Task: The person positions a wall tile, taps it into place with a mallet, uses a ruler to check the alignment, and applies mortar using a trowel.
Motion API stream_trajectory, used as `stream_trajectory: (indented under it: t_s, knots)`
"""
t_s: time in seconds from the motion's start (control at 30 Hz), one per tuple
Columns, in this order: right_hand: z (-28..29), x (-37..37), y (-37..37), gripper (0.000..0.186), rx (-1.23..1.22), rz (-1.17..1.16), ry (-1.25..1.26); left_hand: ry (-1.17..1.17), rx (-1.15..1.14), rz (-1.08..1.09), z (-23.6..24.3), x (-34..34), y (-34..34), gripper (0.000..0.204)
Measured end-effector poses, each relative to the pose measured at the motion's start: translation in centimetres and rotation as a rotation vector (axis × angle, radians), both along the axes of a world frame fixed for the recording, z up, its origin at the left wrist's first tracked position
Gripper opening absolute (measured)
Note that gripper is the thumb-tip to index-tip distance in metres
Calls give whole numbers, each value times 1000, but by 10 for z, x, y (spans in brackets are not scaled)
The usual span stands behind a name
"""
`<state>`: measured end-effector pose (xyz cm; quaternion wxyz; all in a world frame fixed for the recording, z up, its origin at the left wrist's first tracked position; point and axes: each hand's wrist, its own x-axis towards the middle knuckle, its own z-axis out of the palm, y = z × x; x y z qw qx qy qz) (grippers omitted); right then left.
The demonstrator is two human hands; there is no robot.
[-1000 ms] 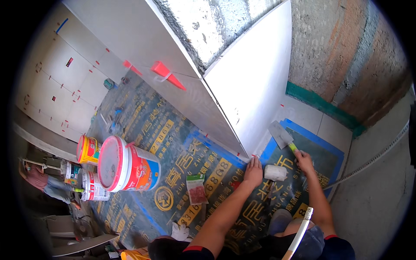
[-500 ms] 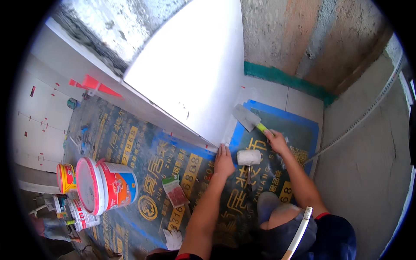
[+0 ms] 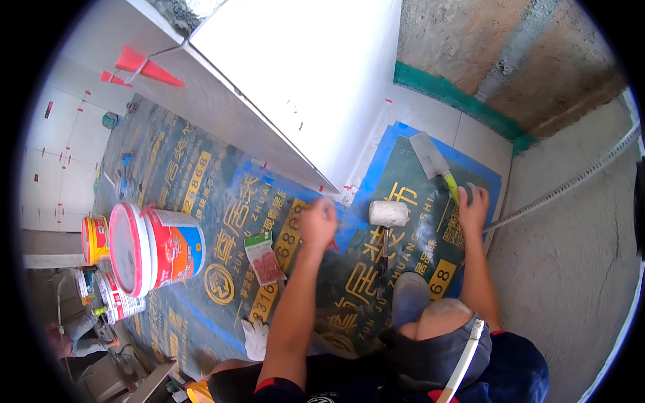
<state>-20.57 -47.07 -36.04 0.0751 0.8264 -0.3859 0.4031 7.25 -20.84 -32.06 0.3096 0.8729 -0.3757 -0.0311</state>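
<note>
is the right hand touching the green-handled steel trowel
Touching. The head view shows the right hand closed around the green handle of the steel trowel, whose blade rests on the dark floor sheet.

Printed floor sheet (image 3: 201,195), mallet (image 3: 386,221), bucket (image 3: 154,248)

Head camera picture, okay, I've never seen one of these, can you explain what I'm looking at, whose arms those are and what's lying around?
This is one view, from a wide fisheye camera worn on a person's head, looking down, so straight edges bend near the rim. The two bare arms coming up from the bottom are the wearer's own. The right hand holds a trowel by its yellow-green handle. The left hand is blurred, near the lower corner of a large white tile that leans against the rough wall; whether it touches the tile is unclear. Between the hands a white rubber mallet lies on the printed floor covering. To the left a red and white bucket lies on its side, with a small red packet nearby.
</note>
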Motion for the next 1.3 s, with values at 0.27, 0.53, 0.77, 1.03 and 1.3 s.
stream_trajectory:
  t_s: [0.27, 0.53, 0.77, 1.03, 1.3]
  knots:
    - [-22, 45, 186, 45, 1198, 340, 344, -802, -695, -174, 238, 43, -31, 77]
    - [6, 47, 195, 36, 2502, 157, -765, -1044, -501, -272, 220, 83, -49, 124]
    - [21, 102, 146, 36, 1988, 272, -1137, -998, -525, -224, 211, 85, -60, 123]
    - [28, 221, 119, 34, 1922, 211, -1312, -1079, -533, -273, 207, 99, -57, 120]
    - [23, 242, 78, 35, 1971, 152, -1333, -1128, -515, -343, 206, 104, -54, 109]
